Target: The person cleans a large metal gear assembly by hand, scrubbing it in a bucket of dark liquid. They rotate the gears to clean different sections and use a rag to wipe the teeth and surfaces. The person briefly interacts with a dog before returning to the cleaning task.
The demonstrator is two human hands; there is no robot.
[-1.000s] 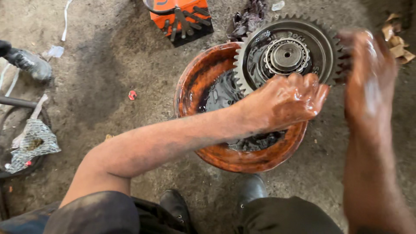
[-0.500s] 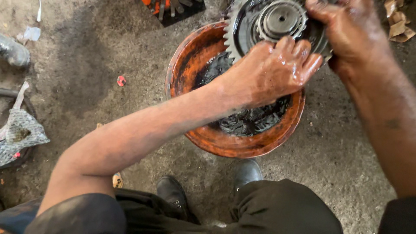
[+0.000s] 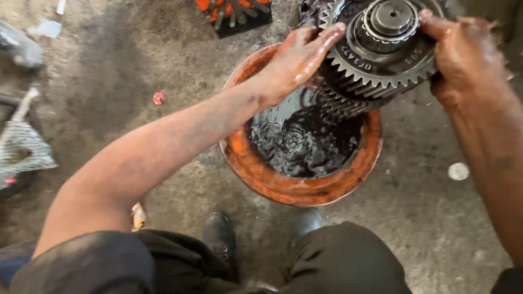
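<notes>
A large steel gear cluster point(image 3: 381, 49) with toothed rings hangs tilted above an orange bowl point(image 3: 261, 177) of black oily liquid point(image 3: 305, 144). My left hand point(image 3: 297, 57), wet with oil, grips the cluster's left rim. On its right rim sits my right hand point(image 3: 463, 57), fingers curled over the teeth. The lower, smaller gears of the cluster dip toward the liquid and drip.
The bowl stands on a dirty concrete floor. An orange and black object point(image 3: 234, 13) lies at the top, a small red cap point(image 3: 158, 98) to the left, a mesh scrap point(image 3: 22, 149) at the far left, a white disc point(image 3: 458, 171) to the right. My black shoes point(image 3: 220, 239) are below the bowl.
Both hands have closed on the gear cluster and lifted it up out of the bowl. The black liquid beneath it now shows.
</notes>
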